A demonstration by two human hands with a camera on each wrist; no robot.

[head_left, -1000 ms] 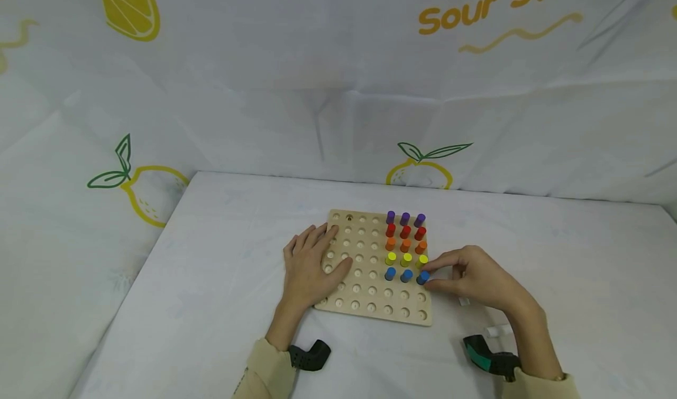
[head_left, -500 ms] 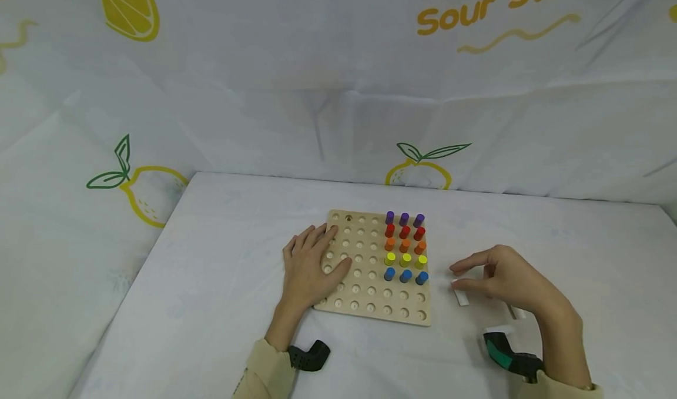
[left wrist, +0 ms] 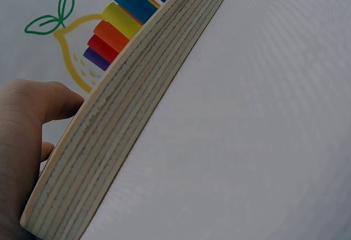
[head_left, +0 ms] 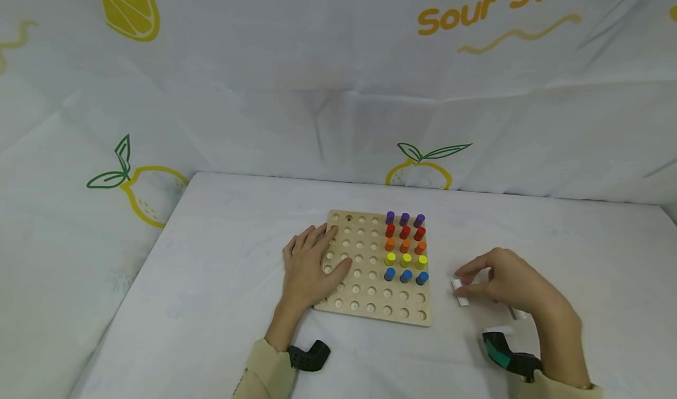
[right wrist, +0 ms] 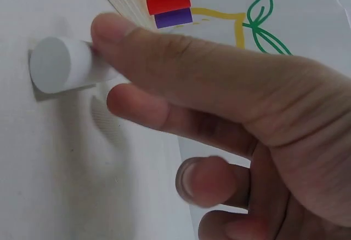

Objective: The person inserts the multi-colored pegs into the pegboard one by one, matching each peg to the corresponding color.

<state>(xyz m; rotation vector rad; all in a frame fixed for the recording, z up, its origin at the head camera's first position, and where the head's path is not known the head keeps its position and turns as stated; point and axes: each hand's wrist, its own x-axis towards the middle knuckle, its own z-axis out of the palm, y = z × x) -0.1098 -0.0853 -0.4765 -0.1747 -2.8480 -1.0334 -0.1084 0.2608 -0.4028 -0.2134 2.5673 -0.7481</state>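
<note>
A square wooden pegboard (head_left: pixel 365 281) lies on the table, with rows of purple, red, orange, yellow and blue pegs (head_left: pixel 405 275) upright in its right-hand columns. My left hand (head_left: pixel 312 267) rests on the board's left side, fingers spread along the edge and thumb over the holes. To the right of the board, my right hand (head_left: pixel 508 281) pinches a white peg (head_left: pixel 461 296) between thumb and forefinger. In the right wrist view this white peg (right wrist: pixel 52 64) lies on its side on the tabletop, the thumb against it and the other fingers curled.
Another white peg (head_left: pixel 498 329) lies near the right wrist's dark camera mount (head_left: pixel 510 358). A further white piece (head_left: pixel 517 312) is partly hidden under the right hand. Behind the table (head_left: pixel 211 240) hangs a white lemon-print cloth (head_left: pixel 264 93).
My right hand has let go of the blue peg at the board's right edge and moved right to the white peg, where its fingers have closed. The left hand stays still.
</note>
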